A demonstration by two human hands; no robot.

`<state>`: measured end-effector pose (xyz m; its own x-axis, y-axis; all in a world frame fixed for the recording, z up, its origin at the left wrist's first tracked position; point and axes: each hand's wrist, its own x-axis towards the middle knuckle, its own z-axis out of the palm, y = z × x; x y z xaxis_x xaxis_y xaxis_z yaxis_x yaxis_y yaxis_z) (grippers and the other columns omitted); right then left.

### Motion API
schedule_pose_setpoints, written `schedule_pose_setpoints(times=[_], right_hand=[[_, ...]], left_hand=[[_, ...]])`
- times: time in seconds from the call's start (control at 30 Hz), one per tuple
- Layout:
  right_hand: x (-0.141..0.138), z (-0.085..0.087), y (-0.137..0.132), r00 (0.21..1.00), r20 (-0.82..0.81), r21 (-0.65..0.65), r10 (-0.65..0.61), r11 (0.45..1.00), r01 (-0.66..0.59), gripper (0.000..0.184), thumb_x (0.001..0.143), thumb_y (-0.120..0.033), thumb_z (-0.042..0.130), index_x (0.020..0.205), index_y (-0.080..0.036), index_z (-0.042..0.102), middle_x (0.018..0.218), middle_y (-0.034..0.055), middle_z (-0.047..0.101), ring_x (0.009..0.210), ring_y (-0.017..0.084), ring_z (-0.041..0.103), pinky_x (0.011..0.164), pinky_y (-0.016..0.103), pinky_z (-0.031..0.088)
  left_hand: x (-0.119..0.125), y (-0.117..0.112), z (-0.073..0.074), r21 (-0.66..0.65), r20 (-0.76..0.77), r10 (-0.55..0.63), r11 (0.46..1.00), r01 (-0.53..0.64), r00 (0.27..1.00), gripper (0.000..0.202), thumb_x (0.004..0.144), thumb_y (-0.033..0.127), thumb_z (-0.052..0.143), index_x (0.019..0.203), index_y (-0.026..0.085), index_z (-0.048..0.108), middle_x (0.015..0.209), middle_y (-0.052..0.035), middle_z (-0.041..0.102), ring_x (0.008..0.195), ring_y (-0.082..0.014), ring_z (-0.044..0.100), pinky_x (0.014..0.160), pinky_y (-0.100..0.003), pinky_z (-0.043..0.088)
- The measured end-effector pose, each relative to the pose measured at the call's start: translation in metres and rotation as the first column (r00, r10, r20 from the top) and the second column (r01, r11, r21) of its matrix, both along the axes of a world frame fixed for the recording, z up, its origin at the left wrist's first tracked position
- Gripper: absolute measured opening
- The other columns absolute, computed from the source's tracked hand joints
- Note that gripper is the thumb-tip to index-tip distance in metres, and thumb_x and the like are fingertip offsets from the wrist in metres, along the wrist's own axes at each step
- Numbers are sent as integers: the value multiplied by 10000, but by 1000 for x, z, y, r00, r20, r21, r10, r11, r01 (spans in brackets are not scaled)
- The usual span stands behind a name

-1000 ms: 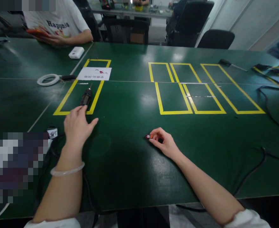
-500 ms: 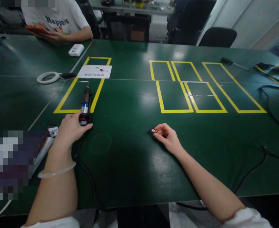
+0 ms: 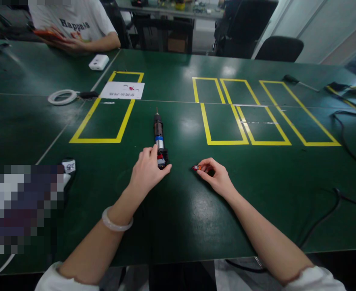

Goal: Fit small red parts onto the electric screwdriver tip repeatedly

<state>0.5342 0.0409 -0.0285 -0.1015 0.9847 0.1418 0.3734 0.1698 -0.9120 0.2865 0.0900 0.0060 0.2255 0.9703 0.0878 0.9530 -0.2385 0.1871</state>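
A dark electric screwdriver (image 3: pixel 159 133) with a blue and silver band lies over the middle of the green table, its bit pointing away from me. My left hand (image 3: pixel 147 167) grips its rear end from the left, the thumb on the near side. To the right, my right hand (image 3: pixel 216 176) is closed in a pinch low over the table. Between its thumb and fingers shows a small red and orange piece (image 3: pixel 197 167), too small to name for certain. A short gap separates the two hands.
Yellow tape rectangles (image 3: pixel 206 123) mark the table at right and left. A white paper (image 3: pixel 122 90) lies across the left one. A white cable coil (image 3: pixel 63 97), a white box (image 3: pixel 99 62), a screwdriver (image 3: pixel 299 82) and black cables (image 3: pixel 323 214) lie around. Across the table sits a person (image 3: pixel 75 28).
My left hand has carried the electric screwdriver to the right, out of the left tape rectangle to the table's middle. My right hand has hardly moved.
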Motion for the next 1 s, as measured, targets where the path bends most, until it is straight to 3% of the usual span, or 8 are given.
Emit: schedule_pose_setpoints(times=[0.17, 0.3, 0.8, 1.0], right_hand=[[5, 3, 1, 995, 94, 52, -23, 998, 18, 138, 862, -286, 650, 976, -213, 625, 885, 32, 625, 794, 176, 578, 731, 318, 461], [9, 4, 3, 994, 109, 75, -18, 997, 10, 123, 859, -261, 652, 967, -208, 625, 880, 32, 616, 787, 174, 571, 716, 310, 456], [-4, -2, 2, 985, 160, 104, -58, 994, 42, 92, 851, -183, 640, 942, -180, 640, 806, 27, 640, 717, 167, 598, 683, 295, 488], [-6, 1, -4, 949, 313, 117, -34, 993, -3, 220, 884, -193, 594, 1088, -182, 674, 918, 77, 694, 842, 227, 619, 780, 373, 503]], left_hand=[[42, -19, -4, 3, 79, -153, 988, 153, 985, 818, 767, 555, 648, 1402, 106, 394, 1189, -170, 528, 1052, -308, 524, 854, -390, 469], [58, -27, -5, -15, 136, -217, 975, 222, 967, 848, 752, 566, 669, 1408, 104, 392, 1154, -165, 536, 1020, -301, 518, 850, -388, 449], [61, -30, -10, 38, 80, -239, 971, 236, 968, 851, 780, 593, 629, 1425, 102, 367, 1134, -132, 535, 995, -265, 521, 835, -367, 455], [61, -30, -10, 41, 89, -252, 968, 249, 964, 839, 807, 597, 588, 1436, 92, 357, 1148, -143, 534, 1014, -273, 519, 849, -375, 451]])
